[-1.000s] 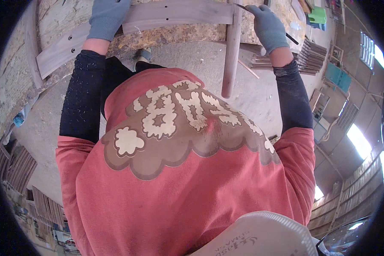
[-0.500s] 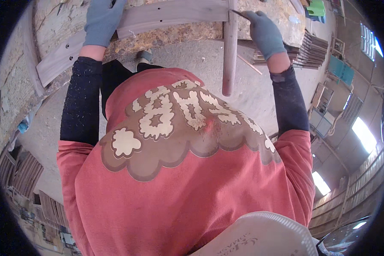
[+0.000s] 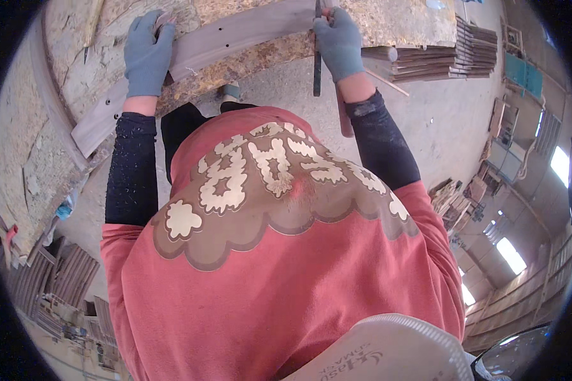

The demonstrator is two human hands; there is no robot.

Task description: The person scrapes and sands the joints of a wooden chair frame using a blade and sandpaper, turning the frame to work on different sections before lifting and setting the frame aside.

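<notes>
Two gloved hands at work on a pale board (image 3: 251, 28), which lies slantwise along the near edge of a worn workbench (image 3: 197, 75). The left hand (image 3: 149, 57) rests over the board's middle stretch, its fingers curled; whether they clamp the wood or pinch something small, one cannot tell. The right hand (image 3: 339, 44) has its fingers closed around a dark flat bar (image 3: 317, 71), held across the board's right end near a round wooden post (image 3: 345, 119). For sound technique, the left hand should press the board firmly to the bench, the bar should be kept square to the edge it meets, and strokes should be short, even and clear of the supporting fingers. Writing: the red sweatshirt (image 3: 286, 279) bears large cream, ragged-edged lettering on a brown panel (image 3: 260, 219); smaller grey print, partly legible, marks the pale face mask (image 3: 394, 349).
</notes>
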